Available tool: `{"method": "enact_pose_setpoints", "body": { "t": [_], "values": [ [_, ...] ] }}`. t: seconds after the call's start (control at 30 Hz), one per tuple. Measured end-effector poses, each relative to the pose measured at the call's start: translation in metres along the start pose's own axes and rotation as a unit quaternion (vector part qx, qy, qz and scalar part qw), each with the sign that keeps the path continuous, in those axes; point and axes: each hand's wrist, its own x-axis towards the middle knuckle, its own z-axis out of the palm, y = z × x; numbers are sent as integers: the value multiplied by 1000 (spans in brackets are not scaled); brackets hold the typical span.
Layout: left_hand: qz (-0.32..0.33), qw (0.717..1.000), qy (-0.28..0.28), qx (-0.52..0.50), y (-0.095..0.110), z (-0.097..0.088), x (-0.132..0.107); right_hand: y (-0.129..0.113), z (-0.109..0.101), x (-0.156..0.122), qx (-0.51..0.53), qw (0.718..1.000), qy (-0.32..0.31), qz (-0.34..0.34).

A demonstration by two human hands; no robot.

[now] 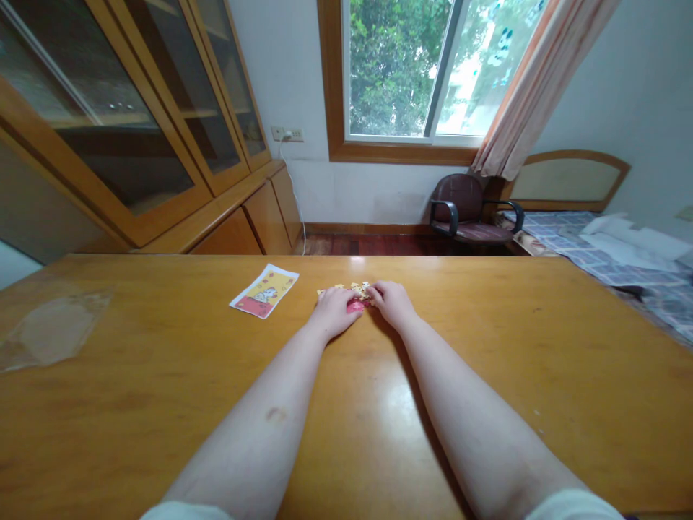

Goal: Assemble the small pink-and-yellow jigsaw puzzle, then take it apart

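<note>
Small jigsaw puzzle pieces (360,290), yellowish and pale, lie in a loose cluster near the table's far edge. A pink assembled-looking part (355,306) shows beside the thumb of my left hand (334,313). That hand rests low over the pieces with its thumb apart from the fingers and covers some of them. Against the cluster's right side, my right hand (394,302) has its fingers curled together at a puzzle piece; its fingertips are partly hidden. Left of both hands lies a picture card (264,292) in yellow and pink with a white animal figure.
A clear plastic bag (51,328) lies flat on the wooden table (487,347) at the left. Beyond the table stand a glass-fronted cabinet (200,180), a maroon armchair (460,198) and a bed (574,238) with a plaid cover.
</note>
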Motion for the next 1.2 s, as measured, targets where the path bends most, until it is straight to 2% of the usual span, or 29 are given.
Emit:
{"method": "enact_pose_setpoints", "body": {
  "t": [0.13, 0.3, 0.5, 0.7, 1.0, 1.2],
  "values": [
    [23, 999, 10, -39, -1, 1, 1, 4, 2, 2, 58, 998, 15, 26],
    [62, 992, 15, -113, -4, 4, 2, 6, 6, 2, 82, 996, 26, 37],
    [44, 986, 29, -161, -5, 5, 5, 8, 11, 1, 121, 992, 32, 29],
    [16, 972, 69, -223, -3, 4, 4, 9, 11, 0, 139, 989, 11, 52],
    [39, 961, 112, -251, -4, 5, 4, 6, 6, -1, 148, 988, 8, 49],
    [32, 952, 122, -279, -6, 6, 5, 2, 7, -2, 187, 982, -3, 4]
  ]
}}
